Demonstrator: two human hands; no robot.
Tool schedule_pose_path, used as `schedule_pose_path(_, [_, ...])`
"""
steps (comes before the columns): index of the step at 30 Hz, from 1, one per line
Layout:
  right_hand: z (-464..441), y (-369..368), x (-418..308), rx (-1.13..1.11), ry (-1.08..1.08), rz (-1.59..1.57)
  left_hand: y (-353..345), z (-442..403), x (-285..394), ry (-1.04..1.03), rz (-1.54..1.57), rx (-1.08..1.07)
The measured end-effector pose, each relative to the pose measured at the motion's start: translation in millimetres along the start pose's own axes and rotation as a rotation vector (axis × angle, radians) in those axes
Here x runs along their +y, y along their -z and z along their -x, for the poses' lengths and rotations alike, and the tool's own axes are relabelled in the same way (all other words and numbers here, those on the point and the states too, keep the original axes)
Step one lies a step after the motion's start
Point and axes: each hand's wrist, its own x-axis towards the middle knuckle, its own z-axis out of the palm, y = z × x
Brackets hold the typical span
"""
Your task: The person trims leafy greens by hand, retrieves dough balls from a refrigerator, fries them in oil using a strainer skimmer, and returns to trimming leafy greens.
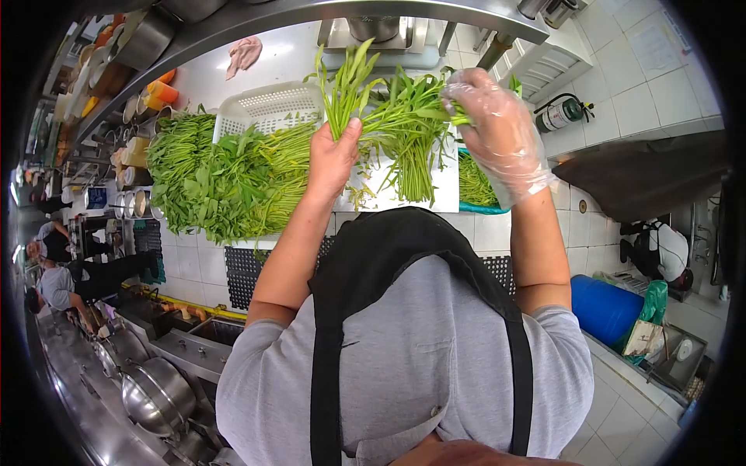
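My bare left hand is closed round a bunch of water spinach, its long leaves pointing up past the thumb. To its right is my right hand, in a clear plastic glove, with curled fingers gripping some green stalks and leaves. Between and below the hands, a loose bundle of water spinach lies on a white board, with small trimmed bits scattered beside it. A large heap of the same greens spreads to the left, partly against a white perforated basket.
More cut stems lie in a teal-rimmed container at the right. A metal shelf crosses above the table. A pink cloth lies at the back. Other people stand far left; another person is far right, near a blue barrel.
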Motion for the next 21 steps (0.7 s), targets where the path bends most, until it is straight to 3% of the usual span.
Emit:
schedule_pose_path(12, [3,-34,-16,-0.034,0.239,0.044,-20,5,9,-0.164,-0.191,0.026])
schedule_pose_path(21, [6,-66,-22,-0.146,0.312,0.072,-36,15,21,0.173,-0.046,-0.019])
